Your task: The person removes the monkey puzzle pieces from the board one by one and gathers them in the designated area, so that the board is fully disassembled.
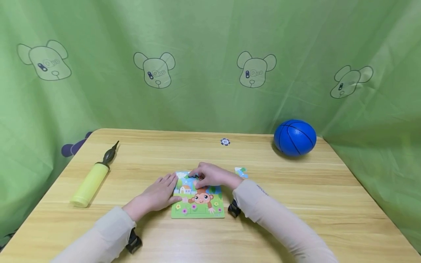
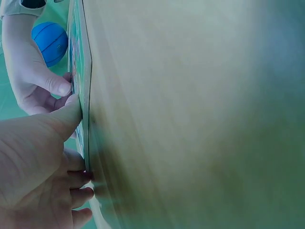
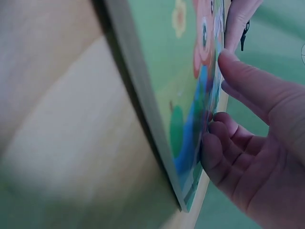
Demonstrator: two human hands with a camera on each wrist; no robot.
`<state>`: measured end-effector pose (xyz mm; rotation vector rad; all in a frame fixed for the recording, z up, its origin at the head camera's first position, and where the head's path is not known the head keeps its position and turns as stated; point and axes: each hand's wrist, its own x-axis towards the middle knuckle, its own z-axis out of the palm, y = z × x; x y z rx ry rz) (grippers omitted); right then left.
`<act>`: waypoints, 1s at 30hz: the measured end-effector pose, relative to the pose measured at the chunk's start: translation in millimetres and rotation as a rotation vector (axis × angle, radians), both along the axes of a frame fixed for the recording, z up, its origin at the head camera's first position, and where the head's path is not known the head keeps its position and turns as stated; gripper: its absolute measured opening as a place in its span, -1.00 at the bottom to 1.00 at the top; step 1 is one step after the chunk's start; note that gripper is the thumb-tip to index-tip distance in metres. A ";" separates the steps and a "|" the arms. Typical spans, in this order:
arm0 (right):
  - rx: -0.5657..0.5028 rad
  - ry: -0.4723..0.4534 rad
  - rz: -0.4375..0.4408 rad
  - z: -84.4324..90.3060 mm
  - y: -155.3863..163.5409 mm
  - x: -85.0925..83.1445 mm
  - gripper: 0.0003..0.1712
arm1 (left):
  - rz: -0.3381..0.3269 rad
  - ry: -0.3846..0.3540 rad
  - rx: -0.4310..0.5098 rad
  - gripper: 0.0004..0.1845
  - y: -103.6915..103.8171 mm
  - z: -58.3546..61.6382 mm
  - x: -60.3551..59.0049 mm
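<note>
A monkey jigsaw puzzle (image 1: 197,210) lies on the table in its flat tray, with a house and flowers in the picture. My left hand (image 1: 161,193) rests along its left edge, fingers extended and thumb over the border. Over the upper part of the puzzle, my right hand (image 1: 212,175) bends its fingers and thumb around a puzzle piece (image 1: 192,176), mostly hidden by the fingers. In the right wrist view, the fingertips (image 3: 212,148) are right at the picture's surface. A loose blue and green piece (image 1: 241,172) lies by the right wrist.
At the left of the wooden table (image 1: 279,197) lies a yellow hand pump (image 1: 90,184) with a black nozzle. A blue ball (image 1: 295,138) sits at the back right. Near the back edge is a small round marker (image 1: 225,141). Green curtains (image 1: 204,106) hang behind.
</note>
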<state>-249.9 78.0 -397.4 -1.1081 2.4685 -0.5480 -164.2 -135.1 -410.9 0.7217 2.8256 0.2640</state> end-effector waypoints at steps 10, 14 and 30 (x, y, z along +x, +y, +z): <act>-0.009 -0.030 -0.002 0.8 -1.8 2.1 -0.56 | 0.002 -0.006 0.000 -0.19 -0.4 -0.3 -0.5; -0.039 -0.057 -0.008 -1.7 -1.3 0.8 -0.59 | 0.003 -0.007 -0.008 -0.20 -0.4 0.0 0.0; -0.119 -0.090 -0.058 -3.8 3.2 -1.5 -0.55 | 0.005 -0.010 0.000 -0.20 0.2 1.8 0.7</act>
